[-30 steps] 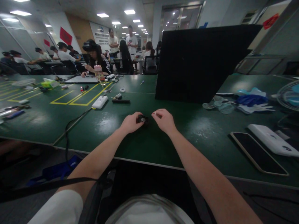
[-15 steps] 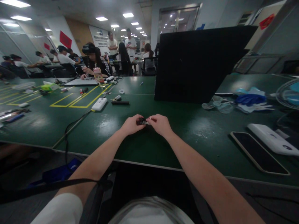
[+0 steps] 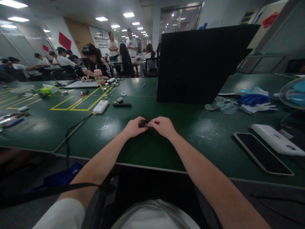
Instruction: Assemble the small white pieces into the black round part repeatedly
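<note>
My left hand (image 3: 134, 127) is closed around a small dark object (image 3: 143, 123) with pale or metallic detail on its near side; its kind is too small to make out. Fingers and thumb of my right hand (image 3: 163, 126) pinch together at the right end of that object. A tiny whitish piece shows at these fingertips, too small to name. Both hands meet just above the green table (image 3: 152, 149), near its front edge.
Ahead to the right stands a large black panel (image 3: 190, 66). A phone (image 3: 263, 154), a white power bank (image 3: 277, 140) and blue gloves (image 3: 254, 100) lie at right. A white device (image 3: 100, 107) with a cable and a black bar (image 3: 122, 105) lie left of centre. Across the table sits a person (image 3: 95, 63).
The view has shifted very slightly. The dark object appears turned a little between my fingers, while both hands stay in nearly the same place.
</note>
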A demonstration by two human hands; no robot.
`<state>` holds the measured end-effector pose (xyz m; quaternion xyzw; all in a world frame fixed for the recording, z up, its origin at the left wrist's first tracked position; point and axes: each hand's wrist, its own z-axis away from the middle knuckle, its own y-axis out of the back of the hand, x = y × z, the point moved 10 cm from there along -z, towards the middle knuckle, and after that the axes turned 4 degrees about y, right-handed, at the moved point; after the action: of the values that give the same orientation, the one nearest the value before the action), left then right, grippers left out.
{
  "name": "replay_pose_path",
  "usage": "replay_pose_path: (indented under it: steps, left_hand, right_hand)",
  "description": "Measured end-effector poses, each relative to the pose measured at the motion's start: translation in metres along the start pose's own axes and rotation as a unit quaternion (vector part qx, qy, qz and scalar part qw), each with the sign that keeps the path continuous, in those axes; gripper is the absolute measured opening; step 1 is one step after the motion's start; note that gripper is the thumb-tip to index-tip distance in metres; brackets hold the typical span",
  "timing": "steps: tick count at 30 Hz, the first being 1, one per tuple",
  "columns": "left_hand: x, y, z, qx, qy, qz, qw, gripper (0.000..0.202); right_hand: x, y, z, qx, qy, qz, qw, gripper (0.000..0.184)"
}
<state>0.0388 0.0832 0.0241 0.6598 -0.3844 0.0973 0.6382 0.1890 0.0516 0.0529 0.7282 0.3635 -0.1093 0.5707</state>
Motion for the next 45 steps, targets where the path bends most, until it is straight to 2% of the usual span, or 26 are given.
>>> replay_pose_path:
  steps: [3, 8, 11, 14, 17, 19, 26, 29, 32, 34, 36, 39, 42, 45]
  left_hand:
    - [0.001, 0.0, 0.0, -0.003, 0.003, 0.004, 1.0, 0.045]
    - [-0.002, 0.001, 0.0, -0.003, 0.021, -0.014, 1.0, 0.047]
    - [-0.002, -0.001, -0.001, -0.013, 0.012, -0.009, 1.0, 0.049]
    - [0.0, 0.0, -0.002, -0.009, -0.013, -0.02, 1.0, 0.048]
    - [0.002, 0.014, -0.002, 0.051, -0.045, -0.043, 0.997, 0.044]
    - [-0.002, 0.027, -0.002, 0.092, -0.043, -0.065, 0.993, 0.047]
    - [-0.011, 0.051, 0.0, 0.11, -0.074, -0.241, 0.961, 0.048]
    - [-0.028, 0.074, -0.001, 0.161, -0.026, -0.244, 0.956, 0.047]
    - [-0.06, 0.099, -0.001, 0.234, 0.071, -0.198, 0.949, 0.048]
    - [-0.084, 0.108, -0.003, 0.274, 0.127, -0.132, 0.944, 0.05]
    - [-0.104, 0.104, -0.006, 0.296, 0.161, -0.043, 0.94, 0.05]
    - [-0.119, 0.083, -0.019, 0.281, 0.171, 0.064, 0.942, 0.05]
    - [-0.114, 0.055, -0.031, 0.226, 0.162, 0.093, 0.956, 0.05]
    - [-0.091, 0.029, -0.037, 0.164, 0.131, 0.069, 0.975, 0.051]
  right_hand:
    - [0.009, -0.006, -0.001, -0.027, -0.03, -0.008, 0.999, 0.033]
    - [0.042, 0.008, -0.001, 0.041, -0.107, -0.038, 0.993, 0.055]
    - [0.063, 0.005, 0.0, 0.016, -0.157, 0.02, 0.987, 0.04]
    - [0.074, -0.003, 0.001, -0.025, -0.173, 0.07, 0.982, 0.021]
    - [0.076, -0.006, 0.0, -0.034, -0.162, 0.077, 0.983, 0.019]
    - [0.077, -0.006, 0.0, -0.039, -0.155, 0.073, 0.984, 0.022]
    - [0.073, -0.009, 0.002, -0.072, -0.159, 0.071, 0.982, 0.031]
    - [0.069, -0.009, 0.004, -0.088, -0.165, 0.081, 0.979, 0.034]
    - [0.064, -0.008, 0.007, -0.112, -0.174, 0.087, 0.974, 0.038]
    - [0.061, -0.006, 0.008, -0.116, -0.175, 0.091, 0.974, 0.041]
    - [0.058, -0.005, 0.009, -0.114, -0.171, 0.091, 0.974, 0.043]
    - [0.056, -0.004, 0.009, -0.108, -0.167, 0.086, 0.976, 0.043]
    - [0.057, -0.003, 0.009, -0.101, -0.171, 0.076, 0.977, 0.036]
    - [0.058, 0.001, 0.01, -0.085, -0.18, 0.058, 0.978, 0.03]
